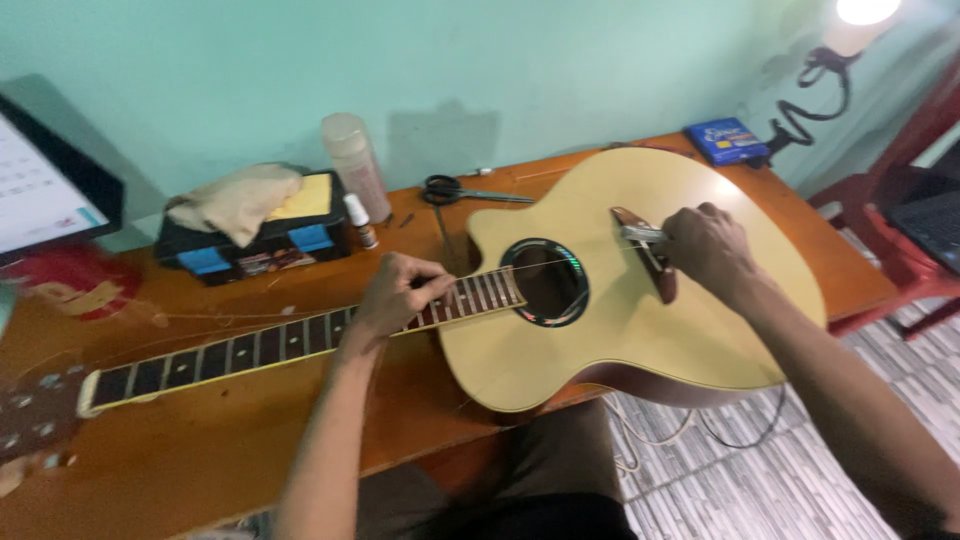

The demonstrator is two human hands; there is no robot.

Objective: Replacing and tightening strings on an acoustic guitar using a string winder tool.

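Guitar (620, 300) is lying flat across the wooden desk (200, 440), mostly unstrung. I'm pinching one thin string (480, 272) over the fretboard (250, 350) with my left hand (400, 295), while my right hand (705, 245) is gripping a metal tool (640, 233) at the bridge (648, 255); remaining strings look unfitted.

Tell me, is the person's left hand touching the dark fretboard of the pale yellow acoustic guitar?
Touching. The head view shows the left hand resting on the dark fretboard, its fingers curled over the frets near the round soundhole.
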